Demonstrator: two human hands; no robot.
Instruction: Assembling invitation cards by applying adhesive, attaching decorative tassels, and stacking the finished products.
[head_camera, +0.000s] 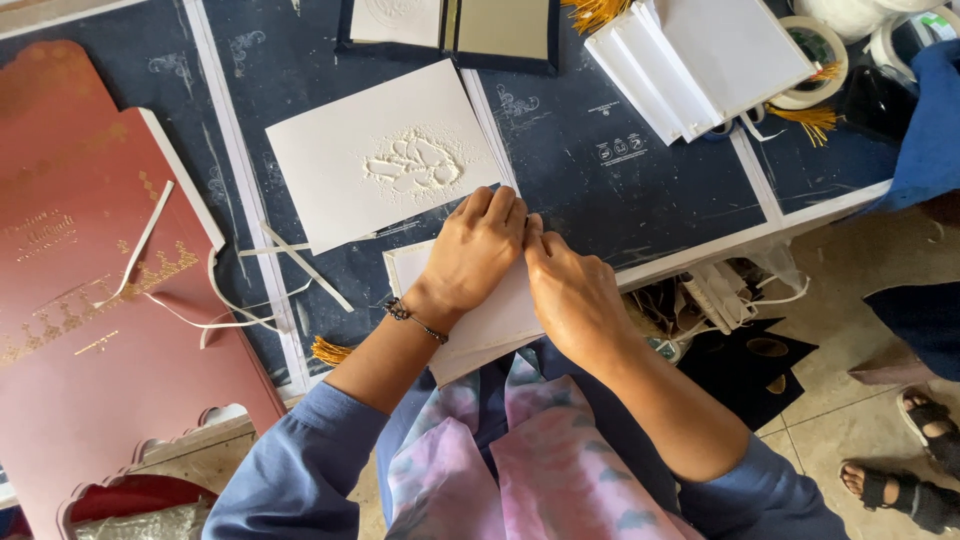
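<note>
While both hands (525, 265) press it, white card (490, 325) lies flat.

Matt white paper card (385, 160) with rough embossed relief; dark matt printed surface (640, 160); smooth red card sheet (80, 300) with glossy gold print.

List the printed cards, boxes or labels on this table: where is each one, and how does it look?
Red card cover: far left, large, scalloped edge, gold ornaments.
Embossed white card: centre, above the hands, raised pattern.
White card: under left hand and right hand.
White boxes: top right, stacked, yellow tassels.
Small white print marks: on the dark blue table cover.
</note>
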